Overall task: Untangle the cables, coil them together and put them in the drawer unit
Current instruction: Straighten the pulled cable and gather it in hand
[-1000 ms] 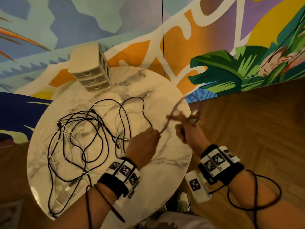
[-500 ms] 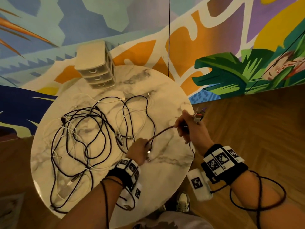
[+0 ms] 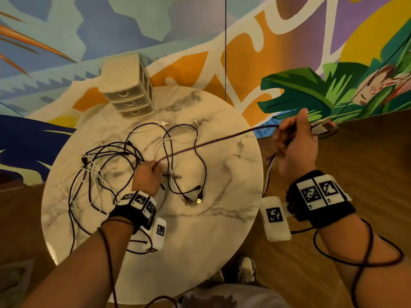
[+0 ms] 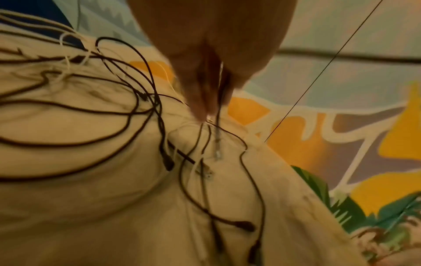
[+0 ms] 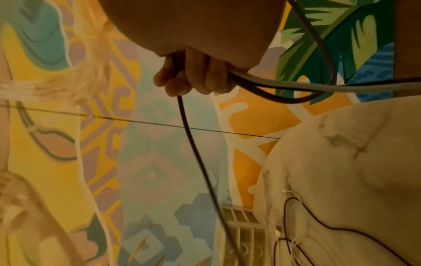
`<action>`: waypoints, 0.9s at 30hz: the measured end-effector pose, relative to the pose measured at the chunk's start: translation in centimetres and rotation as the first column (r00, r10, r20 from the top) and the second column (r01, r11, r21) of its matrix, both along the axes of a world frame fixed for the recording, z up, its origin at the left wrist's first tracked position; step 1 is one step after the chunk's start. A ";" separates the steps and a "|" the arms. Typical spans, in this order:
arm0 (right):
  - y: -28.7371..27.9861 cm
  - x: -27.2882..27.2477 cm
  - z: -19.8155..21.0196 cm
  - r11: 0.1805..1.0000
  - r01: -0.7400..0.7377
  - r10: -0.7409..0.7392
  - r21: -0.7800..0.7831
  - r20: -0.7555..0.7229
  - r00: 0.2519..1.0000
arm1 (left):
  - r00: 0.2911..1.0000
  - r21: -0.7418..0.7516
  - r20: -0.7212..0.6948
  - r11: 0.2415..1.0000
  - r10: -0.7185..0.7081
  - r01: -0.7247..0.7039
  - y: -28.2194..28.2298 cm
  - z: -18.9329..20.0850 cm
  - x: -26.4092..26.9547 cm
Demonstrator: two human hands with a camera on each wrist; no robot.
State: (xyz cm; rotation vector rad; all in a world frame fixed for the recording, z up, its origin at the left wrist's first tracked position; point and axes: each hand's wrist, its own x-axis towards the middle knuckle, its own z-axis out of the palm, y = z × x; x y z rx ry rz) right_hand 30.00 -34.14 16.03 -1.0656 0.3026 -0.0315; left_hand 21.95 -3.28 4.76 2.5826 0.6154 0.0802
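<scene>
- Two hands are working one dark cable (image 3: 213, 142), which is running taut between them above the table (image 3: 222, 230).
- The left hand (image 3: 146, 180) is pinching that cable with curled fingers (image 4: 200, 100), hovering over the middle of the table.
- The right hand (image 3: 295, 147) is gripping the cable's other end in a closed fist, past the table's right edge, with a plug (image 3: 320, 130) sticking out beyond the thumb.
- The tangle (image 3: 106, 172) of black and white cables is lying on the table, left of and beyond the left hand.
- The drawer unit (image 3: 129, 87) is standing at the far edge of the table, its drawers looking closed.
</scene>
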 end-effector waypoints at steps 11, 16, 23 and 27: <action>-2.7 -0.7 0.0 0.994 0.012 -0.014 -0.105 -0.025 1.000 | 0.536 -0.828 -0.450 0.559 -0.714 0.048 -13.4 2.7 -4.0; -6.3 -2.3 0.0 0.919 -0.104 0.072 -0.381 -0.097 0.993 | 0.270 -0.432 -0.689 0.680 -0.673 0.593 -19.0 -1.1 -4.4; -10.3 -4.1 0.3 0.878 -0.185 0.127 -0.441 -0.159 0.979 | 0.659 -0.493 0.142 0.524 -0.739 0.694 -26.4 6.8 3.5; -13.3 -4.3 0.5 0.883 -0.134 0.102 -0.449 -0.093 0.990 | 0.626 -0.399 0.140 0.535 -0.767 0.744 -28.8 8.6 5.9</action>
